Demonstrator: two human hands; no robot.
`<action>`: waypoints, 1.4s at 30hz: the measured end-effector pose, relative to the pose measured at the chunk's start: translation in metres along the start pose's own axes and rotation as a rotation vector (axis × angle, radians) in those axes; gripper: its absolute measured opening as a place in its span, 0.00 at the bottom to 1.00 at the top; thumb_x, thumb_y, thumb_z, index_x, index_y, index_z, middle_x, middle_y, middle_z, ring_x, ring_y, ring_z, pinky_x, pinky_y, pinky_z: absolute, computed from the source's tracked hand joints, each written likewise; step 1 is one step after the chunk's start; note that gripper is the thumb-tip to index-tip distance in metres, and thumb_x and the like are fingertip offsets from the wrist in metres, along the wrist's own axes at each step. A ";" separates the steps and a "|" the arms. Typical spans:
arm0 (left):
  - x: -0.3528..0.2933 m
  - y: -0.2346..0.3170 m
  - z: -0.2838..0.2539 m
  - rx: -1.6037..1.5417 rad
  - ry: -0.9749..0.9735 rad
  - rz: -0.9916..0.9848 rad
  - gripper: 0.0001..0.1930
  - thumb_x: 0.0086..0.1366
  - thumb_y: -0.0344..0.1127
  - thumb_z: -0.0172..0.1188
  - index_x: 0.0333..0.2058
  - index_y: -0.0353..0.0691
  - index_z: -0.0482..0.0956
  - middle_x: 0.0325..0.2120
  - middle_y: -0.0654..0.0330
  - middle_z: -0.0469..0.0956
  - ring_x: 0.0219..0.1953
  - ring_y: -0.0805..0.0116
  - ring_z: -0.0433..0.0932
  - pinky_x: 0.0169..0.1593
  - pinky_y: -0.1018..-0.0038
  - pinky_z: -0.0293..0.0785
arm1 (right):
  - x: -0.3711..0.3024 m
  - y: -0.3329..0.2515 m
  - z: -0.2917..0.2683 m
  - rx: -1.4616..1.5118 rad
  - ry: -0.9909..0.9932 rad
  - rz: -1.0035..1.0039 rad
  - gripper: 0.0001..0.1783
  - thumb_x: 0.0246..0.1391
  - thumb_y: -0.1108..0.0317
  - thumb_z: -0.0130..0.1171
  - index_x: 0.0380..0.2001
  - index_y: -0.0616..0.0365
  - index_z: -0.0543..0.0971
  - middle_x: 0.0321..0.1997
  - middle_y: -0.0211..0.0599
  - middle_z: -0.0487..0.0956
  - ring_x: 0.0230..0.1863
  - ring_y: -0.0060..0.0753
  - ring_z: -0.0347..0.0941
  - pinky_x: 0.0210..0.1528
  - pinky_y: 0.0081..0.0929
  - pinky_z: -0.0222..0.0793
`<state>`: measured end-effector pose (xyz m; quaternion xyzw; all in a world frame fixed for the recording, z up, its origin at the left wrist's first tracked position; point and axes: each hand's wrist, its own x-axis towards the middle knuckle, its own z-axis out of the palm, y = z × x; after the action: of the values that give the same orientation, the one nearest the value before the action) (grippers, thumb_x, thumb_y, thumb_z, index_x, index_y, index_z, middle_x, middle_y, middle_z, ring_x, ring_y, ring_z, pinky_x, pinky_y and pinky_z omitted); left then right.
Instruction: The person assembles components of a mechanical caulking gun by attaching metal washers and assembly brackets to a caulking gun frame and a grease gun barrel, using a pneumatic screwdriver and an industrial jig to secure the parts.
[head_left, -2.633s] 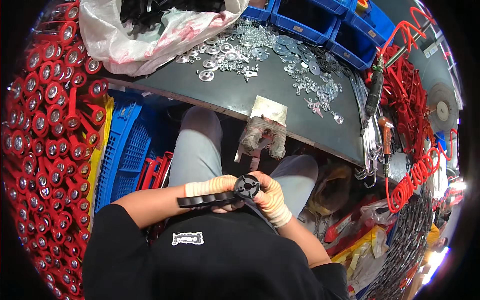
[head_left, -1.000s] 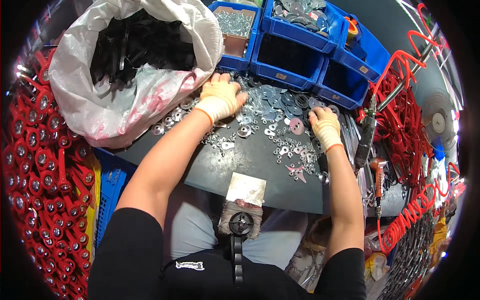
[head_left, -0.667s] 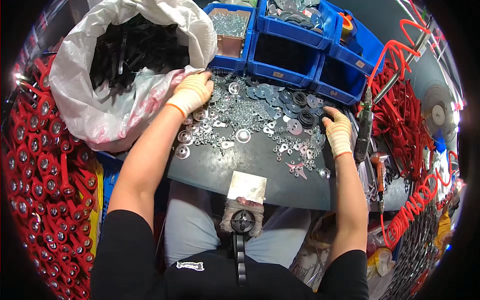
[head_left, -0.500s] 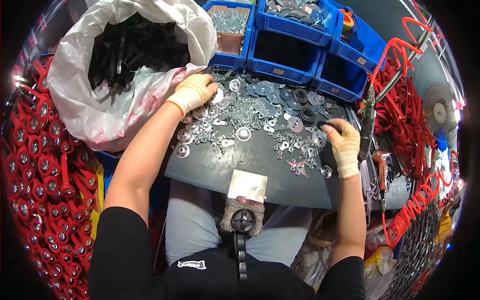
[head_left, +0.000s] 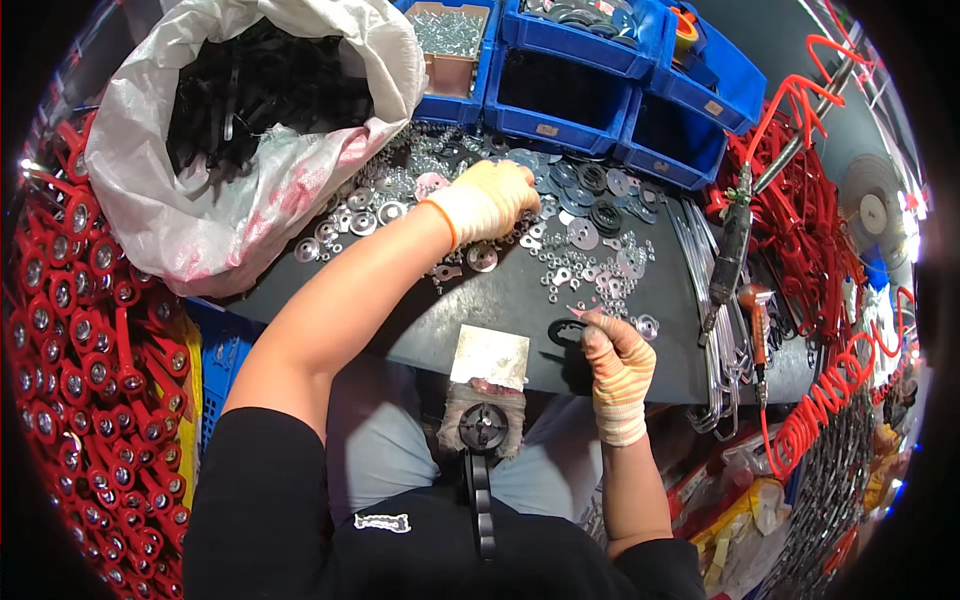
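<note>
In my right hand (head_left: pixel 620 375), a black ring (head_left: pixel 566 333) is pinched between thumb and fingers, just over the near part of the dark bench (head_left: pixel 420 315). My left hand (head_left: pixel 488 203) reaches across into the loose metal parts; its fingers are curled together and their tips are hidden among the pieces. Both hands wear pale knitted gloves. Flat metal discs (head_left: pixel 572 188) and black rings (head_left: pixel 605 216) lie right of my left hand. Small nuts and keyhole-shaped plates (head_left: pixel 590 275) are scattered nearer me. Round cupped washers (head_left: pixel 362 222) lie to the left.
An open white sack (head_left: pixel 290 215) of black parts stands at left. Blue bins (head_left: pixel 560 130) line the back. Red handled parts are heaped at left (head_left: pixel 100 370) and right (head_left: pixel 800 220). A metal plate (head_left: pixel 492 355) juts at the front edge; a coiled red hose (head_left: pixel 815 430) hangs right.
My left hand has moved right, from beside the sack into the middle of the parts. My right hand has come nearer me and leftward, carrying the black ring.
</note>
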<state>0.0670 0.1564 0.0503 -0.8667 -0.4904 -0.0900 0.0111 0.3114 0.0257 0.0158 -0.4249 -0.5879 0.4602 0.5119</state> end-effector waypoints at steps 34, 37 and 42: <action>-0.116 0.065 -0.020 -1.176 0.533 -0.261 0.22 0.64 0.34 0.56 0.55 0.34 0.69 0.38 0.59 0.80 0.38 0.76 0.76 0.43 0.80 0.71 | 0.015 0.011 -0.008 0.317 0.036 0.151 0.10 0.57 0.69 0.59 0.41 0.58 0.75 0.32 0.31 0.79 0.23 0.17 0.69 0.24 0.14 0.67; -0.166 0.123 -0.022 -1.033 0.462 0.042 0.09 0.60 0.29 0.56 0.40 0.37 0.78 0.33 0.58 0.79 0.37 0.65 0.78 0.43 0.73 0.73 | 0.011 0.010 -0.011 0.202 0.030 0.178 0.13 0.58 0.69 0.58 0.46 0.57 0.75 0.34 0.29 0.78 0.25 0.15 0.69 0.25 0.13 0.66; -0.187 0.158 0.008 -0.695 0.579 0.183 0.17 0.46 0.26 0.59 0.39 0.40 0.76 0.31 0.58 0.76 0.36 0.55 0.76 0.43 0.63 0.71 | -0.018 -0.030 0.006 0.226 0.030 0.240 0.11 0.57 0.68 0.60 0.43 0.58 0.77 0.29 0.27 0.76 0.24 0.17 0.70 0.23 0.14 0.69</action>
<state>0.1083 -0.0833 0.0218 -0.7979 -0.3294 -0.4862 -0.1359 0.3064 0.0012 0.0405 -0.4385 -0.4697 0.5748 0.5067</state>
